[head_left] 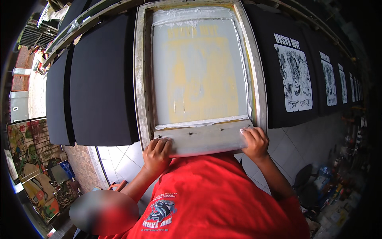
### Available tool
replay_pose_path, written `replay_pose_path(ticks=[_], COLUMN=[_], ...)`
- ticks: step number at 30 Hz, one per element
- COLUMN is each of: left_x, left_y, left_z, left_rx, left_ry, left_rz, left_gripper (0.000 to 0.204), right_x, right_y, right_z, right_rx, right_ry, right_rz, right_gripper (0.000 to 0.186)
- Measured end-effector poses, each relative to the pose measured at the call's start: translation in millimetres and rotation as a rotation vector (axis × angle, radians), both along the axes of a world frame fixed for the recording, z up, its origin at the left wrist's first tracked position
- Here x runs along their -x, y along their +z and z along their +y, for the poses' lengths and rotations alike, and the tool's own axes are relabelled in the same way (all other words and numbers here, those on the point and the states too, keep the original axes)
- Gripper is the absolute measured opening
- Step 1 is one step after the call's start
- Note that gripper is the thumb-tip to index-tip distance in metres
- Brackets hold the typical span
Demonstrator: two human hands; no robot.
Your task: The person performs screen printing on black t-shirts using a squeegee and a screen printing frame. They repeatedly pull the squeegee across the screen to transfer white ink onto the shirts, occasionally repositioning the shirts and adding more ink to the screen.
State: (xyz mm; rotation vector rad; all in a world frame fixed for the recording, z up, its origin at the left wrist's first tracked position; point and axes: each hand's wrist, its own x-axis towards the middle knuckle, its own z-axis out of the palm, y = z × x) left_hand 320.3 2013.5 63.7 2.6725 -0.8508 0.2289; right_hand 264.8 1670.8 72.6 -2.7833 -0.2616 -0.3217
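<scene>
A screen printing frame (140, 67) lies in front of me, its mesh (199, 89) showing a yellowish stencil under a thin film of white ink. Across its near end is a wide, pale squeegee (205, 141) with small bolts along it. Its left end is gripped by my left hand (158, 153), fingers curled over the top edge. At the other end my right hand (256, 142) wraps round the corner, with white ink on a fingertip. White ink (201, 122) lies in a line just beyond the squeegee, and more is smeared at the far end of the mesh.
Plain black fabric panels (101, 83) stand in a row to the left. On the right, several black panels carry white printed pictures (294, 77). A metal rail (85, 20) runs behind. Cluttered goods (326, 179) and a tiled floor (121, 157) show below.
</scene>
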Motion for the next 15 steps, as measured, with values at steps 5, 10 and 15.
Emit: replay_pose_path(ticks=[5,10,15], left_x=[-73,-155,-248], left_y=[2,-4,-24], left_z=[-15,-26,-43], left_rx=[-0.029,-0.047,-0.059], left_ry=[-0.013,-0.061,-0.032], left_rz=[-0.035,-0.070,-0.190], left_gripper=[0.027,0.031,0.031], right_x=[-74,-157,-253], right_y=[-5,-10,-32], right_z=[-20,-40,-64], right_rx=[0.004,0.053,0.143], right_ry=[0.045,0.089,0.098], right_rz=[0.012,-0.012,-0.122], right_gripper=[0.029,0.035,0.037])
